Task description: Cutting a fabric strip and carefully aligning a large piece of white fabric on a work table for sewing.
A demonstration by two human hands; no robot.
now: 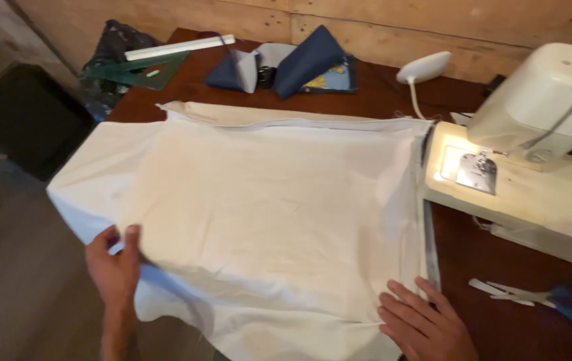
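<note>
Two hands are in my view, and both are cut off at the bottom edge of the picture, so I see no arms beyond the wrists. My left hand [115, 264] pinches the near left edge of the white fabric [266, 214], thumb on top, the other fingers hidden under the cloth. That fabric covers most of the desk [366, 100] and hangs over its left edge, so the desk's left and near edges are hidden under it. I count one sheet, though a folded or doubled band along its far edge makes it hard to say whether a second layer lies beneath.

At the far left corner lies one green set square [149, 70] with one pale ruler [179, 47] just behind it, both partly over a dark bundle I cannot make out. Further right along the far edge sits one heap of blue fabric [299, 63], with a patterned piece half hidden under it.

My right hand [423, 324] lies flat and unclenched on the fabric's near right corner, fingers spread, gripping nothing. A dark strip runs along the cloth's right edge beside it.

One white sewing machine [533, 140] stands at the desk's right edge, its lamp lit, cut off by the frame. One small white lamp head [423, 67] rises behind it. One pair of blue-handled scissors [553, 297] lies near the right corner, blurred.
</note>
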